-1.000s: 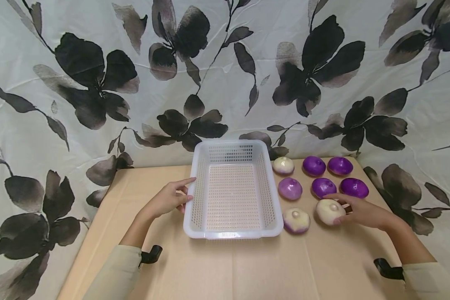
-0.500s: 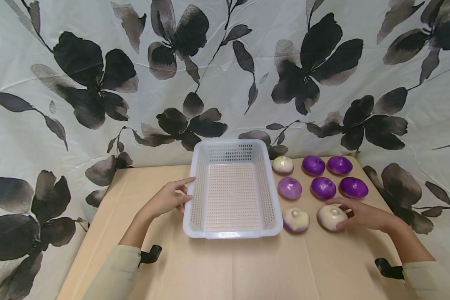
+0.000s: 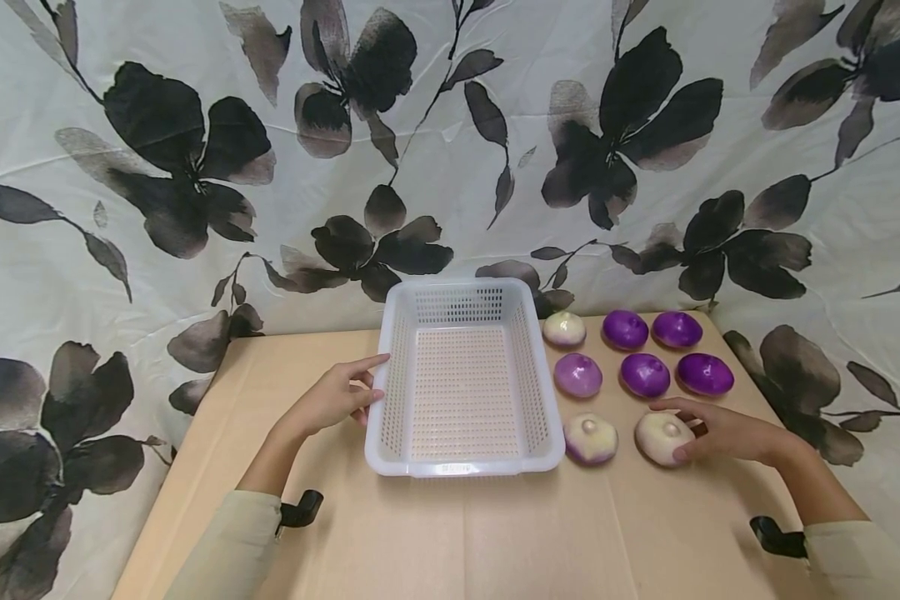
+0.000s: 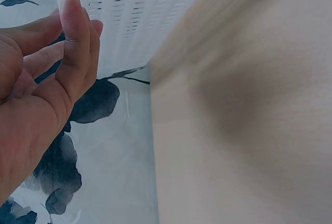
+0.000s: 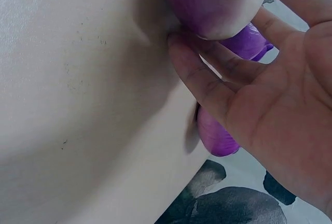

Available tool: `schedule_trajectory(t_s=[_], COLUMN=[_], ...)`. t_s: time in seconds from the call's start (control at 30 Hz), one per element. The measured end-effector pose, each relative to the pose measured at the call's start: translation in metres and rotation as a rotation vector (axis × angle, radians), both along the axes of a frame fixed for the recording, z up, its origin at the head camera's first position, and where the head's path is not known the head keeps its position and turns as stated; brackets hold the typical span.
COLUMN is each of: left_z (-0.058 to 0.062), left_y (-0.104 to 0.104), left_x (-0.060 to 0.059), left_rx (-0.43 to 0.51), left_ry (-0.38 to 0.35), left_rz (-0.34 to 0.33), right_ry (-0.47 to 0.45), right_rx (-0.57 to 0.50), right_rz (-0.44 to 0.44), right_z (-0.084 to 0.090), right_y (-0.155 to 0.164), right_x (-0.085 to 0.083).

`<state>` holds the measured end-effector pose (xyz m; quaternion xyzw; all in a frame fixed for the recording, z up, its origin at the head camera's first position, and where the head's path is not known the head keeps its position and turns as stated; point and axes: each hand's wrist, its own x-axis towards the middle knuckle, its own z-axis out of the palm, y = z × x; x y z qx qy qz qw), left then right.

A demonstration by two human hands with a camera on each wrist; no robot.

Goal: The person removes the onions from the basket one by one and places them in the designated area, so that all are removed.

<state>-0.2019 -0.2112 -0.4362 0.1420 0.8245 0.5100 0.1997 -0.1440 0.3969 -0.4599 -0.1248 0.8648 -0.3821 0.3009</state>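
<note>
Flanking the white basket (image 3: 465, 383), seven more turnips (image 3: 577, 374) crowd the grasped one (image 3: 662, 437).

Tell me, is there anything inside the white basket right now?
No, the white basket shows only its bare perforated floor, and all eight turnips lie on the table to its right.

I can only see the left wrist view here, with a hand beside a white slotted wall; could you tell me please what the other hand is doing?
Observer: The right hand grips a pale turnip in the near row, right of the white basket.
Operator: Thank you. Is anything in the basket?
Observer: No, the head view shows only its perforated floor.
Operator: How many turnips are out there?
Observer: Eight: five purple ones behind and three paler ones, including the one next to the gripped turnip.
</note>
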Motion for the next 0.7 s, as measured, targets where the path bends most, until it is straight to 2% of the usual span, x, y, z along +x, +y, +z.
schedule_trajectory(t_s=[0.37, 0.7], left_z=[0.0009, -0.0003], left_y=[-0.0004, -0.0005], left_x=[0.0007, 0.0011], left_rx=[0.008, 0.001], left_ry=[-0.018, -0.002], left_rz=[0.002, -0.001], right_ry=[-0.003, 0.002], right_rx=[0.005, 0.008], right_rz=[0.01, 0.011], right_z=[-0.0007, 0.0017], right_y=[0.0006, 0.0034], right_x=[-0.0003, -0.0015])
